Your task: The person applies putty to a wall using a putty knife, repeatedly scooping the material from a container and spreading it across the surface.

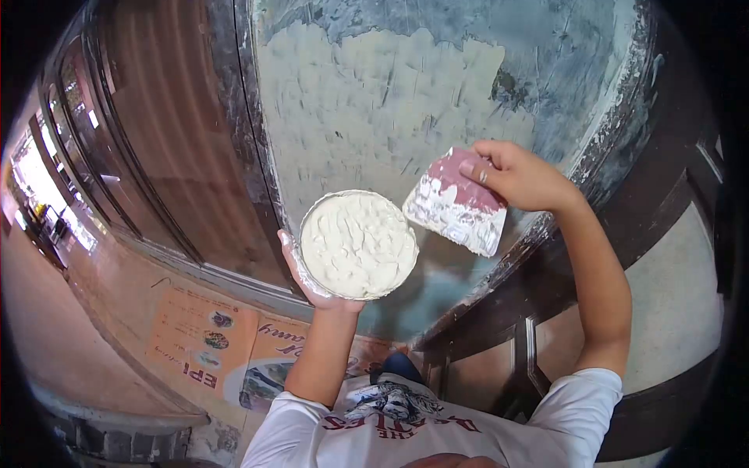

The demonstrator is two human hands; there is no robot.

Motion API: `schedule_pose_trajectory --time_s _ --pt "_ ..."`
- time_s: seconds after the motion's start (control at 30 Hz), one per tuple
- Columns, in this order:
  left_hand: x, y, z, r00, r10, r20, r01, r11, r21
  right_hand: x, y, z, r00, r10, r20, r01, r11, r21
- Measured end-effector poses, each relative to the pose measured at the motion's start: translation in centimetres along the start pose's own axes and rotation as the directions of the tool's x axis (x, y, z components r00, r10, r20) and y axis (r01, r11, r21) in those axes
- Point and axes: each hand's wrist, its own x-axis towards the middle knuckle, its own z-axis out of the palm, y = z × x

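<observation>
My left hand (303,273) supports a round tub (416,251) from below and from its left side. Pale cream putty (357,243), ridged on top, fills it to the rim, and white smears mark my fingers. Between thumb and fingers, my right hand (515,178) grips a flat pinkish-red putty spreader (460,178) by its upper edge. Thick white putty coats the spreader's lower half, which is just right of the tub. Behind both, a blue-grey wall panel (577,54) carries a broad, uneven layer of pale putty (374,101).
Left of the panel is a brown glazed frame (168,117) with a dark upright edge. Dark wooden panelling (488,366) with pale insets stands close at the right. An orange printed banner (195,335) lies on the floor at lower left.
</observation>
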Motion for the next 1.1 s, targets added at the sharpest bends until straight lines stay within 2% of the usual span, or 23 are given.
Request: schedule_pose_trajectory --time_s 0.03,0.07,0.13,0.2,0.27,0.33,0.4,0.47,0.5,0.53,0.6,0.63,0.7,0.8,0.83,0.87,0.9,0.97,1.0,1.03,1.07,1.1 --pt "0.0 -0.2 0.0 1.0 -0.012 -0.006 0.012 1.0 -0.004 -0.2 -0.1 -0.5 0.998 0.046 0.036 -0.048 0.996 0.078" --pt "0.1 -0.4 0.0 1.0 -0.015 -0.006 0.015 1.0 -0.007 -0.4 0.0 -0.5 0.998 0.049 0.035 -0.051 0.996 0.077" --pt "0.3 -0.8 -0.3 0.999 -0.037 0.008 0.037 0.999 -0.015 -0.8 0.1 -0.5 1.0 -0.009 -0.018 0.014 0.956 0.292" --pt "0.4 -1.2 -0.4 0.998 -0.058 0.023 0.058 0.998 -0.033 -0.8 1.3 -0.7 1.0 0.0 0.002 -0.001 0.945 0.328" --pt "0.5 -1.4 -0.5 0.996 -0.083 0.043 0.085 0.995 -0.047 -0.8 2.3 -0.7 0.991 -0.02 -0.135 0.073 0.915 0.398" --pt "0.6 -1.7 -0.7 0.997 -0.067 0.048 0.07 0.995 -0.064 -0.7 3.2 -2.2 0.991 0.003 -0.136 0.053 0.914 0.403" --pt "0.8 -1.7 -0.8 0.996 -0.09 0.012 0.09 0.995 -0.035 -0.8 4.3 -4.2 0.94 -0.133 -0.313 0.221 0.939 0.263" --pt "1.0 -1.6 -1.3 0.991 -0.095 0.098 0.104 0.991 -0.089 -1.7 3.7 -7.1 0.888 -0.084 -0.452 0.204 0.953 0.223" --pt "1.1 -1.5 -1.4 0.993 -0.087 0.08 0.093 0.993 -0.072 -2.2 2.8 -7.8 0.837 -0.075 -0.541 0.222 0.952 0.213" --pt "1.2 -1.5 -1.3 0.993 -0.088 0.079 0.094 0.993 -0.075 -2.3 3.1 -9.0 0.838 -0.073 -0.541 0.22 0.952 0.211" --pt "1.4 -1.6 -1.1 0.998 -0.061 -0.019 0.06 0.998 -0.031 -2.4 4.3 -11.9 0.754 -0.165 -0.636 0.262 0.963 0.06" --pt "1.3 -1.5 -1.6 0.995 -0.082 0.064 0.088 0.991 -0.099 -2.4 4.8 -12.6 0.754 -0.165 -0.636 0.26 0.964 0.058" --pt "1.4 -1.6 -1.5 0.996 -0.073 0.041 0.076 0.994 -0.074 -2.2 5.3 -13.1 0.693 -0.247 -0.677 0.246 0.964 -0.1" --pt "1.6 -1.9 -1.8 0.997 -0.071 0.036 0.072 0.996 -0.049 -1.6 5.7 -11.9 0.691 -0.255 -0.676 0.166 0.967 -0.195" --pt "1.7 -2.0 -2.0 0.995 -0.087 0.046 0.091 0.992 -0.089 -1.3 5.8 -11.8 0.719 -0.281 -0.636 0.141 0.955 -0.262" --pt "1.8 -2.0 -2.0 0.993 -0.103 0.056 0.11 0.986 -0.128 -1.0 5.8 -11.1 0.692 -0.358 -0.627 0.136 0.917 -0.374" --pt "1.7 -2.1 -1.6 0.995 -0.091 -0.044 0.088 0.995 -0.048 -1.0 5.4 -10.6 0.677 -0.357 -0.644 0.107 0.913 -0.394" --pt "1.9 -2.2 -1.6 0.994 -0.098 -0.046 0.096 0.994 -0.055 -1.1 4.8 -10.6 0.66 -0.356 -0.662 0.075 0.908 -0.413" --pt "1.9 -2.2 -1.7 0.993 -0.104 -0.052 0.1 0.993 -0.065 -1.2 4.5 -10.9 0.662 -0.312 -0.682 0.083 0.934 -0.347" --pt "1.9 -2.2 -2.2 0.989 -0.135 0.057 0.142 0.981 -0.136 -1.3 4.3 -11.1 0.665 -0.268 -0.697 0.091 0.956 -0.28" --pt "1.9 -2.2 -2.3 0.989 -0.138 0.056 0.144 0.98 -0.136 -1.4 4.3 -11.2 0.665 -0.265 -0.698 0.089 0.956 -0.278" --pt "1.9 -2.1 -2.4 0.991 -0.122 0.062 0.128 0.987 -0.098 -1.4 4.3 -11.3 0.715 -0.258 -0.65 0.076 0.953 -0.294"
